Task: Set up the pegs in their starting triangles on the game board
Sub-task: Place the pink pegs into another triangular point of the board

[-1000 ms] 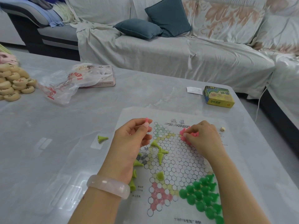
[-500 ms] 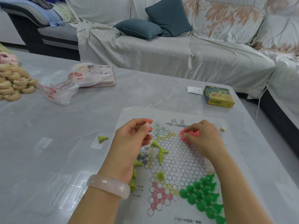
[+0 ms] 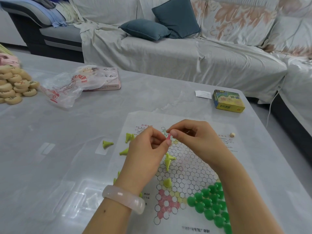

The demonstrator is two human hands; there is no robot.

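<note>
Pink peg (image 3: 169,139) — pinched between left hand (image 3: 146,150), right hand (image 3: 196,141)

This is a home living room. A grey low table (image 3: 67,132) stands just in front of a long sofa (image 3: 168,61) draped in pale covers, with two teal cushions (image 3: 160,26) on its seat. On the table lie a paper game board (image 3: 185,166), a crumpled plastic bag (image 3: 67,88), a small yellow box (image 3: 228,102) and stacked round game discs (image 3: 15,85).

Board's (image 3: 189,168) upper triangle hidden behind hands (image 3: 170,146).
</note>
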